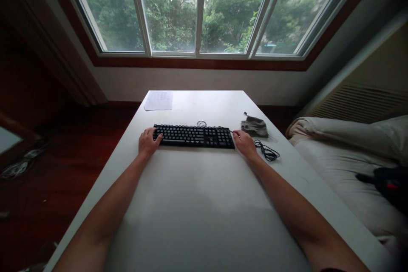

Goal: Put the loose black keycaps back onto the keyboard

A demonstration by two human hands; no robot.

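A black keyboard [191,136] with a number pad lies across the white table [197,187]. My left hand [148,141] grips its left end, the thumb on the top near the front corner and the fingers round the side. At the other end, my right hand [245,142] is closed against the right edge, its fingers partly hidden. Just beyond the right hand sits a crumpled grey cloth [254,126]. A coiled black cable [268,152] rests beside my right wrist.
Some paper [158,100] lies at the table's far left corner. To the right stands a bed or couch with a pale cover [334,157] and a black object [389,185] on it. A window [197,12] is ahead. Cables [22,165] lie on the floor at left.
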